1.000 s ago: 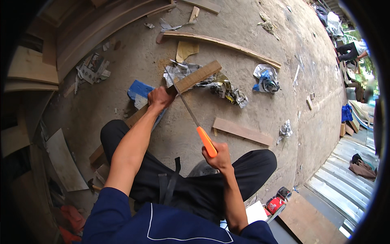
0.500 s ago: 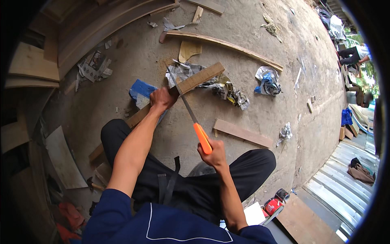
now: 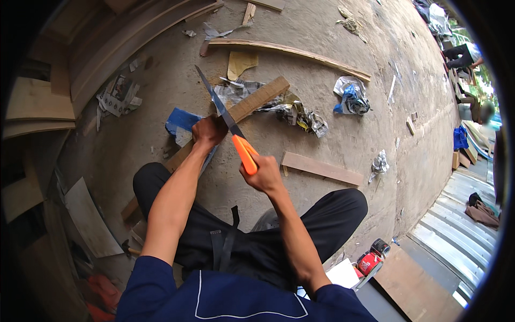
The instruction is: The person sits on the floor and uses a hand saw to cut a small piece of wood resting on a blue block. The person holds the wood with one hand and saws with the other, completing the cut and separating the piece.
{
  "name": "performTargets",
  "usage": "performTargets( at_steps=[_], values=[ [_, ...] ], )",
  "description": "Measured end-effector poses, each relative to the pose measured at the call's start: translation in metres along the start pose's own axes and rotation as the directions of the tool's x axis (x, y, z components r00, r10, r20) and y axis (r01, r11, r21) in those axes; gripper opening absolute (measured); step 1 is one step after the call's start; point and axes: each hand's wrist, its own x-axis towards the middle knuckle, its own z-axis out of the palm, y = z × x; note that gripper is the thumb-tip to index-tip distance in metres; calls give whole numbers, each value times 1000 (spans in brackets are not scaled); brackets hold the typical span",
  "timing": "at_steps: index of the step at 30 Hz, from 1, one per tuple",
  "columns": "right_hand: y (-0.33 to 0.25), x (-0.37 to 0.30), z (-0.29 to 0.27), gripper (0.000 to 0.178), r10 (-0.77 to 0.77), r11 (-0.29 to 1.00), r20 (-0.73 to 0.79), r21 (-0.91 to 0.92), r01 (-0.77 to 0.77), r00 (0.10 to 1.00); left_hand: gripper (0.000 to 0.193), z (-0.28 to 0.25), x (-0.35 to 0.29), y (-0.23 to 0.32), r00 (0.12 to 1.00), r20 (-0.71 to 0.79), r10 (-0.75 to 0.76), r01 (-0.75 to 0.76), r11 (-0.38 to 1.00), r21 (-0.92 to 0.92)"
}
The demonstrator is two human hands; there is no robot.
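My right hand (image 3: 264,174) is closed around the orange handle of a handsaw (image 3: 228,118). The dark blade crosses a long wooden board (image 3: 262,99) just right of my left hand (image 3: 210,131), its tip pointing away to the far left. My left hand grips the board and holds it down, thumb side hidden from view. The board slants from beside my left knee up to the right. Under it, near my left hand, lies a blue block (image 3: 182,119) with a pale worn face. Crumpled newspaper (image 3: 241,90) lies beneath the board's far part.
A short wooden plank (image 3: 322,168) lies right of the saw, and a long strip (image 3: 292,55) lies farther off. Crumpled wrappers (image 3: 352,95) are on the concrete floor. Wooden furniture parts (image 3: 40,99) stand at left. A hammer (image 3: 130,248) lies near my left side. Other people are at the far right.
The saw has been pushed forward, away from me and to the left, so its handle is now close to the board. My left hand keeps its hold; the view has shifted slightly.
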Motion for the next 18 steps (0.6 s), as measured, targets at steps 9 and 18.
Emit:
performTargets(
  at_steps=[9,18],
  values=[
    [-5,-59,-30,15,4,990,15,144,-6,1000,62,-12,-4,-4,997,63,-47,46,999,11],
    [7,-66,-28,10,11,990,-9,142,-9,1000,62,-10,-5,-2,998,50,-33,32,999,10]
  ],
)
